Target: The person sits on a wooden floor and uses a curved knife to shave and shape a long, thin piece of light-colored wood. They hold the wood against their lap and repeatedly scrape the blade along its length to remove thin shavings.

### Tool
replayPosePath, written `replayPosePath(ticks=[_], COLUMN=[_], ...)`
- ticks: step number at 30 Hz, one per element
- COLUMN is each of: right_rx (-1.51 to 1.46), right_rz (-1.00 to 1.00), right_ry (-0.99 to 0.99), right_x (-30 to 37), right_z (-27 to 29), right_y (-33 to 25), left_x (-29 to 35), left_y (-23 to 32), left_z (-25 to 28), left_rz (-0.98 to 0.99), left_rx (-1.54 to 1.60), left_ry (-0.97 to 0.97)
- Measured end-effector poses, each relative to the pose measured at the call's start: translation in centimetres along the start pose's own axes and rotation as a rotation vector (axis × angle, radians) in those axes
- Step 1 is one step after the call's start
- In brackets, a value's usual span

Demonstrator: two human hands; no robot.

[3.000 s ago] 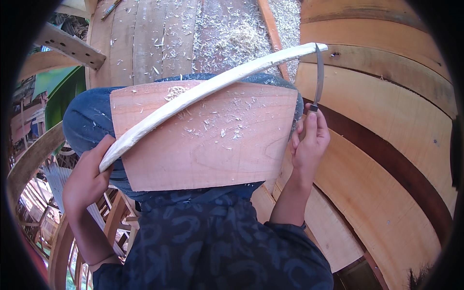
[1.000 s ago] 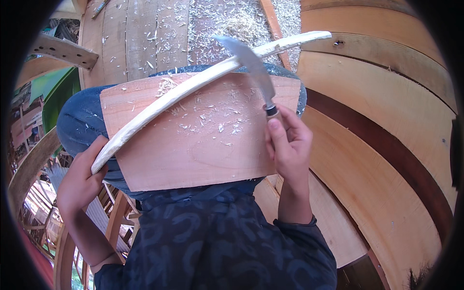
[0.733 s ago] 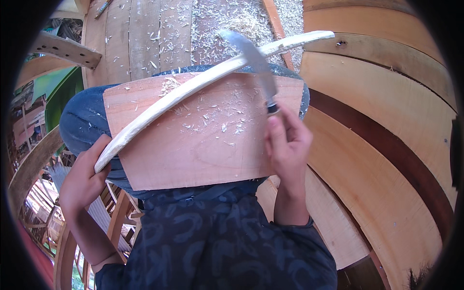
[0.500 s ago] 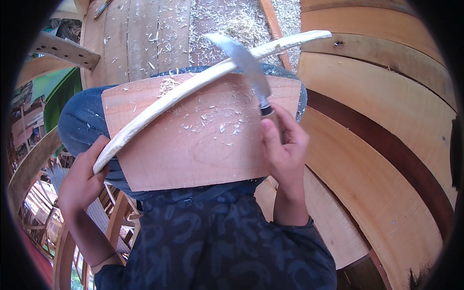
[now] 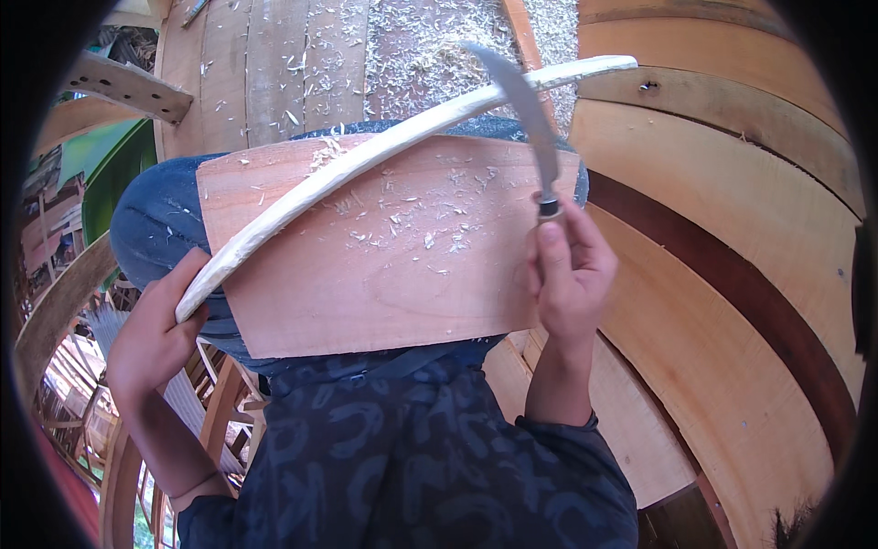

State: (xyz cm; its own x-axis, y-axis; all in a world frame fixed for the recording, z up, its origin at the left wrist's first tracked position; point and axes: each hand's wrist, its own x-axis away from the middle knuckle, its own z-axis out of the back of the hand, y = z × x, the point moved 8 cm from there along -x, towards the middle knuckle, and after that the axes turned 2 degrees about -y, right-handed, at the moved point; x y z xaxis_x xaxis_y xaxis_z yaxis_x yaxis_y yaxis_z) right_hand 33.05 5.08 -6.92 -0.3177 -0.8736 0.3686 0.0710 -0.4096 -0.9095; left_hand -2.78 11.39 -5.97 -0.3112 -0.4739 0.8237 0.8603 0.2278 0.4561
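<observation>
A long pale peeled stick (image 5: pixel 338 171) slants across a wooden board (image 5: pixel 384 284) that lies on my lap. My left hand (image 5: pixel 157 339) is closed round the stick's near left end. In my right hand (image 5: pixel 573 274) is a knife (image 5: pixel 530 110) with a curved blade and a short wooden handle. The blade points up and away, crossing the far part of the stick; whether it touches the wood I cannot tell. Small wood shavings (image 5: pixel 430 229) are scattered on the board.
Plank flooring (image 5: pixel 274 64) ahead carries a heap of shavings (image 5: pixel 448 73). Curved-looking wooden planks (image 5: pixel 722 238) run along my right. At the left are a wooden beam with holes (image 5: pixel 128 87), a green panel (image 5: pixel 114 178) and slatted framework (image 5: pixel 219 412).
My right hand with the knife has shifted to the right, and the blade has moved along toward the stick's far end. My left hand keeps its hold.
</observation>
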Motion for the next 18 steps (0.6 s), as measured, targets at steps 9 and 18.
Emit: replayPosePath(ticks=[9,18], right_rx=[0.116,0.098], right_rz=[0.039,0.009], right_ry=[-0.058,0.106], right_x=[0.1,-1.2], right_z=[-1.9,1.1], right_y=[0.5,0.8], left_x=[-0.2,0.1], left_y=[0.5,0.2], left_z=[-0.2,-0.3], left_rz=[0.019,0.022], left_rx=[0.002,-0.018], left_ry=[-0.032,-0.011])
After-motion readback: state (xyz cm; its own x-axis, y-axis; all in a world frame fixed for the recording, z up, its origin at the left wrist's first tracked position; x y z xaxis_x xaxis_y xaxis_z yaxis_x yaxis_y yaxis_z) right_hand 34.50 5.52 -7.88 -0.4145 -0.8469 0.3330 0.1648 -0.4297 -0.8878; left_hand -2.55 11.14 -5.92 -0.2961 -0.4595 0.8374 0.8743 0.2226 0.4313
